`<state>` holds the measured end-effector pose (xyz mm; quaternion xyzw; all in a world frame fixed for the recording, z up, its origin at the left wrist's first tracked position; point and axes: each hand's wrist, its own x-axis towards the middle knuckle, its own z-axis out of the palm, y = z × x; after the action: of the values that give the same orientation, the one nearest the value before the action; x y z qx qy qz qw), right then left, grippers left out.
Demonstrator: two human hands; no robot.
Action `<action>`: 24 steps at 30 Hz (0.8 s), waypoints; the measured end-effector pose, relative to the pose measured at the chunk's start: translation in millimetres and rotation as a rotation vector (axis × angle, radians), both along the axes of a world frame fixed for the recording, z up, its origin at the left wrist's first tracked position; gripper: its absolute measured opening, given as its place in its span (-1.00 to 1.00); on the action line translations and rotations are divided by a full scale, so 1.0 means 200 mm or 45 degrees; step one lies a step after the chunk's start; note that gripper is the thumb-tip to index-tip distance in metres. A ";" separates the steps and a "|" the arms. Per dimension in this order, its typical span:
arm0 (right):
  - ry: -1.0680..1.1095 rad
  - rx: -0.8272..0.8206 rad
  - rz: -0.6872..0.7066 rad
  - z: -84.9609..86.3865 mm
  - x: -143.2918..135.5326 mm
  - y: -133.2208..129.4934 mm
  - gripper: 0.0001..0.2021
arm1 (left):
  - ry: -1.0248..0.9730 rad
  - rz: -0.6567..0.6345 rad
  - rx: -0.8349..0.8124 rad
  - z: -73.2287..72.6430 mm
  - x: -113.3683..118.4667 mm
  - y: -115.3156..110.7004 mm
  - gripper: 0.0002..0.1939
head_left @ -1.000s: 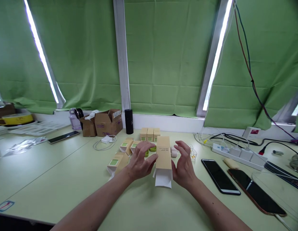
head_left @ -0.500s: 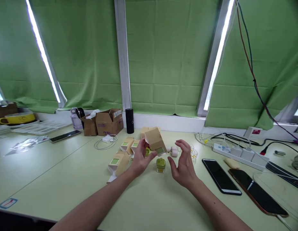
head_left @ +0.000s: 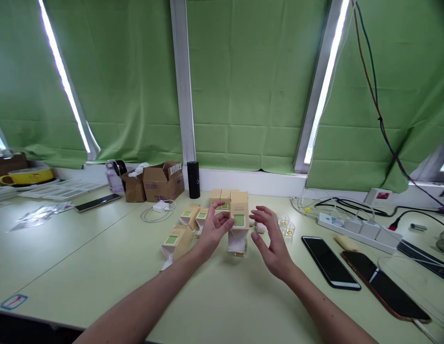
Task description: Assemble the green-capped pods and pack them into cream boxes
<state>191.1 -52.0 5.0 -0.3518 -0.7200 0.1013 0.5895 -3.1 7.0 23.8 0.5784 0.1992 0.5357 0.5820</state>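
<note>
Right now, it's the left hand (head_left: 212,234) doing the work, thumb and fingers on the tan carton (head_left: 239,205), holding it from its left side above the middle of the table (head_left: 215,306). Green window towards us, and a white flap (head_left: 237,242) hanging from the carton's near end! Just behind that flap, a small glass jar (head_left: 245,248) peeks out, most of it hidden. Across to the right hand (head_left: 271,246): fingers spread, thumb well away from them, nothing in its grasp, a gap between it and the carton. Near its fingertips, a white item (head_left: 260,227), partly covered, and beyond that the clear containers (head_left: 288,229). Over on the left, a larger-looking carton (head_left: 177,239) lies nearest, its window up, with two more cartons (head_left: 189,216) behind it. At the back, a cluster of tan boxes (head_left: 216,195), partly screened by the held carton. Far right, two dark phones (head_left: 330,263) lie flat.
</note>
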 end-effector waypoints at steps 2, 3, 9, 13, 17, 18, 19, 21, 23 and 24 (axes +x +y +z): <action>0.047 -0.065 0.080 0.00 0.00 0.00 -0.62 | 0.014 0.002 0.004 0.01 0.00 -0.01 -0.25; 0.065 -0.091 0.110 0.00 0.00 0.00 -0.62 | 0.021 0.004 0.006 0.01 0.00 -0.02 -0.26; 0.149 -0.234 0.231 -0.01 0.00 0.00 -0.68 | 0.097 -0.001 0.015 0.03 0.00 -0.05 -0.32; 0.228 -0.300 0.291 -0.02 -0.01 0.01 -0.69 | 0.123 0.028 0.073 0.02 0.01 -0.05 -0.38; 0.249 -0.273 0.247 -0.02 -0.01 0.02 -0.71 | 0.175 0.098 0.176 0.00 0.00 -0.04 -0.45; 0.256 -0.273 0.239 -0.02 0.00 0.02 -0.71 | 0.186 0.093 0.203 -0.01 0.00 -0.04 -0.46; 0.266 -0.276 0.235 -0.01 0.00 0.02 -0.72 | 0.193 0.086 0.235 -0.01 -0.01 -0.04 -0.46; 0.291 -0.279 0.238 -0.01 0.00 0.03 -0.72 | 0.214 0.088 0.318 -0.02 -0.02 -0.04 -0.47; 0.308 -0.281 0.243 -0.01 0.01 0.03 -0.72 | 0.273 0.119 0.429 -0.02 -0.04 -0.04 -0.50; 0.310 -0.283 0.240 0.00 0.01 0.03 -0.71 | 0.316 0.132 0.486 -0.02 -0.04 -0.04 -0.53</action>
<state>192.5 -45.4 4.1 -0.3308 -0.6575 0.2767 0.6178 -11.6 -1.2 20.3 0.7285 0.1938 0.5177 0.4047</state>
